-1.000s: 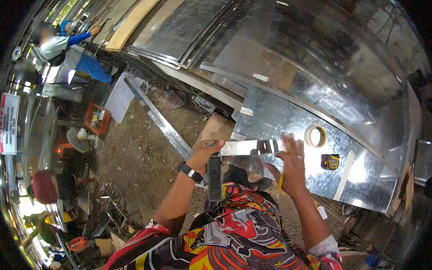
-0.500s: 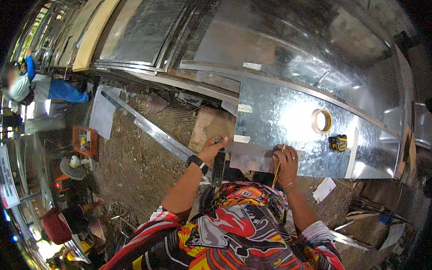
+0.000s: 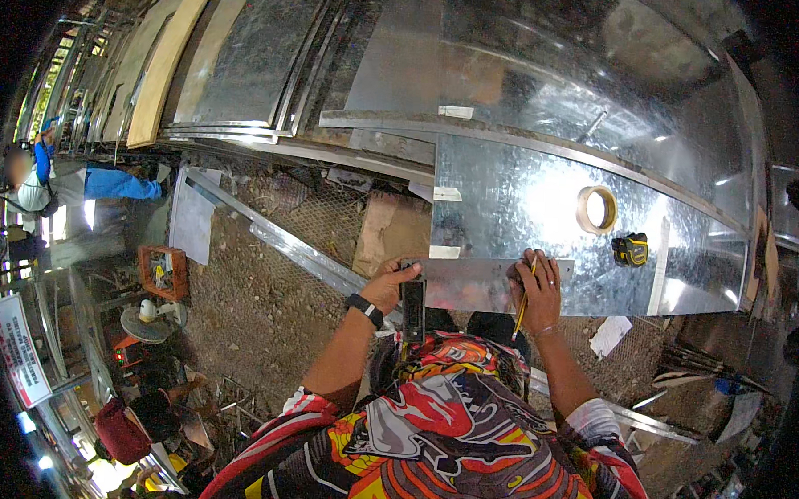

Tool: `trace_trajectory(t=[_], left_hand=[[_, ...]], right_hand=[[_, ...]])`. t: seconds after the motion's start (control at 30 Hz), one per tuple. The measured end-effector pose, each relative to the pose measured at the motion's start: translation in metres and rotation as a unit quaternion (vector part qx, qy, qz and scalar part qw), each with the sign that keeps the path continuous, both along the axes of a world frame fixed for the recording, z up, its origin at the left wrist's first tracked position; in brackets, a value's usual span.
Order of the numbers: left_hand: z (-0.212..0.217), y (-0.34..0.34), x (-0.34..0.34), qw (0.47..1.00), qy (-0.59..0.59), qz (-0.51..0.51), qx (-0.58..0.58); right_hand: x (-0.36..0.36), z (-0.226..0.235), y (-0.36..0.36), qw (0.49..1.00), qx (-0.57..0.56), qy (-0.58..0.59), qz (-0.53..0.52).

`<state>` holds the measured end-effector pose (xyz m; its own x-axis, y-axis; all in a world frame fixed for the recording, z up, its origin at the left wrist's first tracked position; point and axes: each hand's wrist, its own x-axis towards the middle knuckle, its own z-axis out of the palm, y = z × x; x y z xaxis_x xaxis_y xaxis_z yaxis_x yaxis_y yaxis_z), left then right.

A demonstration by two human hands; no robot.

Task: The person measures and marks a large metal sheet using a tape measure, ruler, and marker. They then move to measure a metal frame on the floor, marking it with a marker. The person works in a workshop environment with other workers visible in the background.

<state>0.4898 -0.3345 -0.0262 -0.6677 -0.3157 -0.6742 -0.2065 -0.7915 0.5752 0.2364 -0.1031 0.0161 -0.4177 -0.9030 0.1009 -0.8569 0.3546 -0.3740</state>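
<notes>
A large try square lies at the near left corner of a shiny metal sheet (image 3: 492, 182). Its black stock (image 3: 412, 308) sits by the sheet's left edge, and its flat steel blade (image 3: 469, 284) runs rightward over the sheet. My left hand (image 3: 387, 285) is closed on the stock's upper end, thumb out toward the corner. Over the blade's right part rests my right hand (image 3: 539, 289), fingers bent, with a yellow pencil (image 3: 522, 304) held in it, pointing back toward me. Part of the blade is hidden under those fingers.
A roll of tape (image 3: 596, 210) and a yellow-black tape measure (image 3: 630, 249) lie on the sheet. A long metal strip (image 3: 511, 134) crosses behind. Metal channels (image 3: 301, 250) lie left, above rubble ground. Another person (image 3: 41, 180) stands at far left, near an orange crate (image 3: 162, 272).
The square has slid right, bringing its stock close against the sheet's left edge. Both hands moved slightly right with it. The whole view has shifted a little.
</notes>
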Motion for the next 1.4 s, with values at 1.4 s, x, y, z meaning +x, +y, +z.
trace_trajectory(t=[1.4], left_hand=[[0.028,0.033,-0.055,0.99,-0.06,0.015,-0.127]], right_hand=[[-0.031,-0.003,0.027,0.999,-0.037,0.007,-0.005]])
